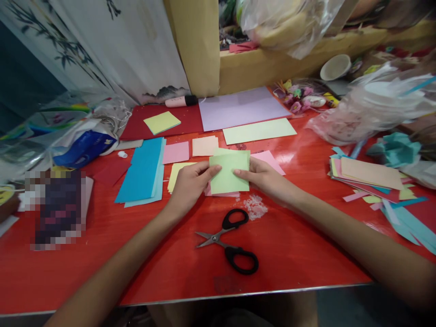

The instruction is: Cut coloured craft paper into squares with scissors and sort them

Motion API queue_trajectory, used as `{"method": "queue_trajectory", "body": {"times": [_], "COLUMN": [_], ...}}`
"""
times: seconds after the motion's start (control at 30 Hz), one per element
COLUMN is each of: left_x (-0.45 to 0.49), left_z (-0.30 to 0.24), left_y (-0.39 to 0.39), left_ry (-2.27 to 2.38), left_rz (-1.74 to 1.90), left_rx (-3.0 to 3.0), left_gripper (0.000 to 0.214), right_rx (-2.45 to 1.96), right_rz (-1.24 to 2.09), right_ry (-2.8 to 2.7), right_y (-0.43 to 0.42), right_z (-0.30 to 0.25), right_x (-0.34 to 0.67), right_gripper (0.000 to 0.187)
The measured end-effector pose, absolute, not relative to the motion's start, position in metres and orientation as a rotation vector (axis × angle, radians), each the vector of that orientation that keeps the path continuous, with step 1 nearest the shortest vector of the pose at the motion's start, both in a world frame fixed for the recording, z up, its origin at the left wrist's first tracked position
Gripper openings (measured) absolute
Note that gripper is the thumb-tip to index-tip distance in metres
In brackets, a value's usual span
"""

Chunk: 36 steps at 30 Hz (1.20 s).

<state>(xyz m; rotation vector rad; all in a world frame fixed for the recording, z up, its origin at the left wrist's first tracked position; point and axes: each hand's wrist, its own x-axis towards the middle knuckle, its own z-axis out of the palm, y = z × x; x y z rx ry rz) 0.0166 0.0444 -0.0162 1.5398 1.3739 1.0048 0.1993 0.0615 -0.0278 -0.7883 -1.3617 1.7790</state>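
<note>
Between my two hands is a light green square of paper (pixel 230 175), held just above the red table. My left hand (pixel 192 179) pinches its left edge, thumb on top. On the right edge, my right hand (pixel 262 175) grips it the same way. Black-handled scissors (pixel 215 238) lie with blades apart in front of the hands. Close by are a yellow paper stack (pixel 175 175), a pink square (pixel 176 152), a peach square (pixel 205 146) and pink paper (pixel 270 160) beyond my right hand. Whether the green piece is one sheet or several is unclear.
Blue paper strips (pixel 143 170) lie to the left, near a blue packet (pixel 85 147). Mixed paper offcuts (pixel 371 175) are piled at the right. Behind stand lilac paper (pixel 241 109), a pale green strip (pixel 260 131) and a pink marker (pixel 177 101). Plastic bags (pixel 368 106) crowd the right side.
</note>
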Motion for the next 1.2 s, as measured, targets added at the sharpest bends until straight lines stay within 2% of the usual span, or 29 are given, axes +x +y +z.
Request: {"method": "queue_trajectory", "body": {"times": [0.1,0.2,0.47,0.67,0.77,0.83,0.93,1.07,1.13,1.2], "left_x": [0.017,0.018,0.011,0.008,0.008,0.009,0.006,-0.022,-0.047,-0.072], "left_z": [-0.019,-0.019,-0.015,-0.022,-0.024,-0.023,-0.019,-0.013,-0.014,-0.019], "left_y": [0.045,0.045,0.045,0.046,0.044,0.043,0.048,0.069,0.082,0.094], "left_ry": [1.305,1.230,1.325,1.319,1.260,1.278,1.310,1.436,1.638,1.754], "left_rz": [1.058,1.093,1.024,0.961,0.976,1.015,1.044,1.085,0.990,0.782], "left_rx": [1.463,1.452,1.861,2.187,2.299,2.256,2.094,2.151,2.326,2.504], "left_gripper": [0.027,0.027,0.020,0.031,0.028,0.025,0.026,0.025,0.022,0.024], "right_rx": [-0.824,-0.931,-1.002,-0.943,-0.911,-0.954,-1.111,-1.171,-1.170,-1.370], "right_rz": [1.803,1.768,1.239,1.127,1.140,1.116,1.012,0.845,0.795,0.659], "right_ry": [-1.372,-1.409,-1.749,-1.827,-1.816,-1.808,-1.821,-1.742,-1.679,-1.624], "right_y": [0.061,0.061,0.058,0.059,0.056,0.055,0.061,0.089,0.107,0.122], "right_z": [-0.028,-0.026,-0.024,-0.032,-0.035,-0.036,-0.035,-0.025,-0.017,-0.010], "right_x": [0.199,0.200,0.203,0.202,0.200,0.199,0.204,0.229,0.251,0.275], "right_gripper": [0.029,0.024,0.031,0.021,0.019,0.017,0.003,0.005,0.017,0.026]}}
